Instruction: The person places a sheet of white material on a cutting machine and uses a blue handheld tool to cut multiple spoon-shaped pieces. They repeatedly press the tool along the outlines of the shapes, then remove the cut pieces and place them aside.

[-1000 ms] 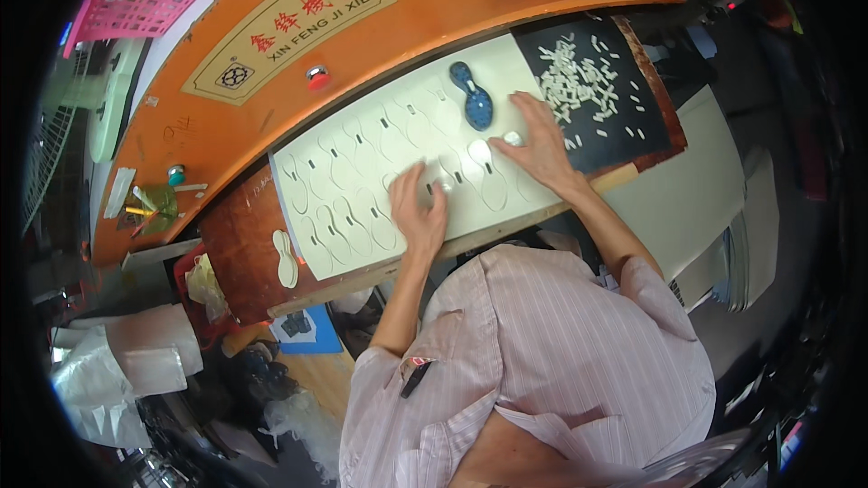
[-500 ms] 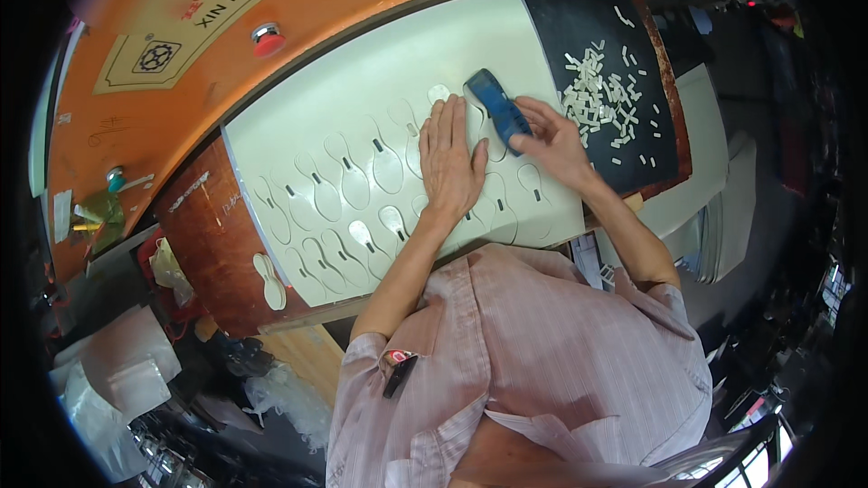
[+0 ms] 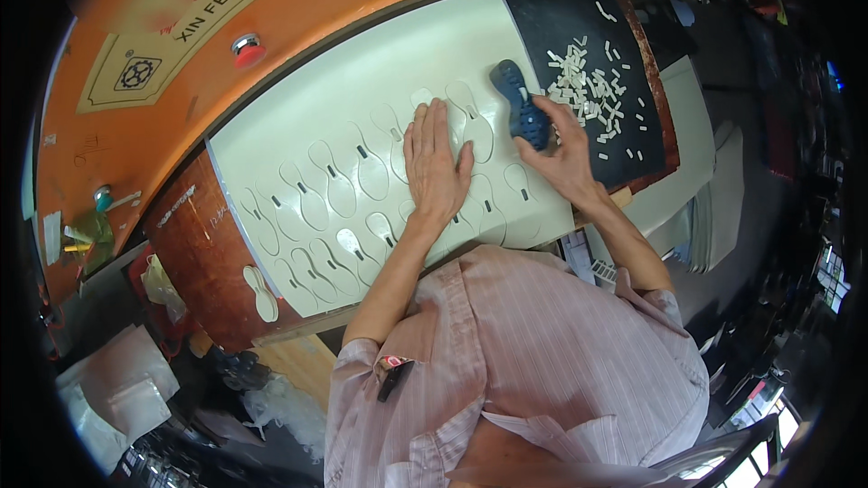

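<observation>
A large pale cream sheet (image 3: 362,63) bears two rows of cut sole-shaped outlines, several with small dark slots. My left hand (image 3: 438,167) lies flat on it, fingers stretched and together, covering some of the outlines. In my right hand (image 3: 565,154) is a blue sole-shaped cutting die (image 3: 523,108), gripped by its near end between thumb and fingers. It is tilted, so its ribbed side shows, over the sheet's right part. Just left of the die, a full sole outline (image 3: 472,126) is visible. Whether the die touches the sheet I cannot tell.
An orange machine (image 3: 194,117) with a red button (image 3: 246,50) spans the far side. Small white strips (image 3: 588,86) lie heaped on a black board (image 3: 533,14) at right. Cut soles (image 3: 260,294) sit on the brown board (image 3: 194,244) at left.
My right hand has shifted the cutting die rightward and tipped it, uncovering a sole outline. My left hand stays flat on the sheet. The whole view has slid slightly.
</observation>
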`<state>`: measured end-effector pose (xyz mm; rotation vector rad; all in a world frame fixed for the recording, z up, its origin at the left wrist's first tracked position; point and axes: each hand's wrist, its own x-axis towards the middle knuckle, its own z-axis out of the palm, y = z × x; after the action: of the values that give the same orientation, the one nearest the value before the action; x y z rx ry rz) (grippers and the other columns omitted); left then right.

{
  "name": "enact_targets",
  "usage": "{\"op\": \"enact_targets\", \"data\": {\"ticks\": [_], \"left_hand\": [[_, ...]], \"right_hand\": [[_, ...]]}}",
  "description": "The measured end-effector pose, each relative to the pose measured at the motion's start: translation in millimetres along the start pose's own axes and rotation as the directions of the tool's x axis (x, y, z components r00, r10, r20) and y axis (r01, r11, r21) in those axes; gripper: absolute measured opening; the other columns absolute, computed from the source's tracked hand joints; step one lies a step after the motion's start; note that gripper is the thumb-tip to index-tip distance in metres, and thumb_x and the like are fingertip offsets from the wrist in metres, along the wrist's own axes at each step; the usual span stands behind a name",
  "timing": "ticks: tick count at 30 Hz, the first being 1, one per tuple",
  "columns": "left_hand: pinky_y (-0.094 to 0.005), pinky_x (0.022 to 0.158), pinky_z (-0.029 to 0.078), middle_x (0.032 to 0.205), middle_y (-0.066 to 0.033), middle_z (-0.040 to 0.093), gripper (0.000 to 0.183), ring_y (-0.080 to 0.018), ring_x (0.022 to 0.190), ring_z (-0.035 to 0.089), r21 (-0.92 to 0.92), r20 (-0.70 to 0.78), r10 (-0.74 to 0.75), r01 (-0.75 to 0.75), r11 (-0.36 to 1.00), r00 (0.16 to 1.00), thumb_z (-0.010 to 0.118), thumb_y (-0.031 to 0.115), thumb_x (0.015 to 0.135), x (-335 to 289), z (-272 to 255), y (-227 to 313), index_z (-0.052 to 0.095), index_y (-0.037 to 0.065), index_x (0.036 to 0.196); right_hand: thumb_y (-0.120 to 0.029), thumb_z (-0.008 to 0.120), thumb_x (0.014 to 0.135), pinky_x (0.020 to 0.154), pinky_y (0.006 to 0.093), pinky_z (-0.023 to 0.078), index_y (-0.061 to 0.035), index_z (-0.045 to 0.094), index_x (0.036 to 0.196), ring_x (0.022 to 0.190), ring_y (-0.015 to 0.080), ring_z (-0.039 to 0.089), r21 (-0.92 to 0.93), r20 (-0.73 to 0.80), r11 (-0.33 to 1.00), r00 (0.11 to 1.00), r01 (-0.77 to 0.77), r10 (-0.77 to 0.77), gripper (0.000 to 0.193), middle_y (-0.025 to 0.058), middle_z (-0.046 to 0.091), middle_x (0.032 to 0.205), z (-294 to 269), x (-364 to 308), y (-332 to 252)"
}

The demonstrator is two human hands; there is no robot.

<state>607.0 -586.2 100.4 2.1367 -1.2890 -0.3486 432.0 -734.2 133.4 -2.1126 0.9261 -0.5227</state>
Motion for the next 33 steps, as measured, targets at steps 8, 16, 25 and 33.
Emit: {"op": "enact_targets", "data": {"ticks": [8,16,25,33], "left_hand": [[-0.0512,0.12,0.033,0.149,-0.0253,0.055,0.065,-0.0426,0.143,0.046,-0.057,-0.154,0.069,-0.078,0.995,0.986,0.073,0.013,0.091,-7,1,-4,0.05,-0.005,0.149],[-0.0432,0.083,0.052,0.099,-0.0176,0.071,0.025,-0.0373,0.09,0.065,-0.007,-0.436,0.08,-0.092,0.996,0.897,0.066,-0.008,0.084,-181,-38,-18,0.071,-0.002,0.108],[-0.043,0.068,0.052,0.084,-0.0101,0.07,0.016,-0.0327,0.075,0.065,0.273,-0.598,0.248,-0.097,0.957,0.762,0.067,0.0,0.077,-221,13,-74,0.073,0.007,0.09],[-0.0439,0.073,0.053,0.086,-0.0116,0.072,0.009,-0.0347,0.079,0.067,0.165,-0.616,0.142,-0.049,0.985,0.774,0.067,0.002,0.08,-208,12,-71,0.072,0.005,0.087]], "right_hand": [[-0.014,0.085,0.081,0.102,0.0453,0.051,0.0047,0.056,0.139,0.119,0.0401,0.061,-0.12,-0.065,0.974,0.977,0.194,-0.202,0.067,0.0237,0.064,0.136,33,-8,20],[-0.016,0.083,0.081,0.101,0.0464,0.05,0.0056,0.055,0.137,0.116,0.0417,0.061,-0.053,-0.179,0.957,0.94,0.286,-0.291,0.066,0.0231,0.064,0.132,42,-8,40],[-0.023,0.081,0.085,0.104,0.0483,0.048,0.0072,0.056,0.134,0.117,0.0412,0.059,-0.048,-0.229,0.945,0.917,0.325,-0.327,0.063,0.0233,0.063,0.135,34,-16,34],[-0.009,0.069,0.1,0.07,0.0382,0.052,-0.0016,0.065,0.099,0.078,0.0259,0.066,0.142,-0.629,0.805,0.681,0.576,-0.375,0.009,0.0114,0.065,0.088,-46,-55,-24]]}}
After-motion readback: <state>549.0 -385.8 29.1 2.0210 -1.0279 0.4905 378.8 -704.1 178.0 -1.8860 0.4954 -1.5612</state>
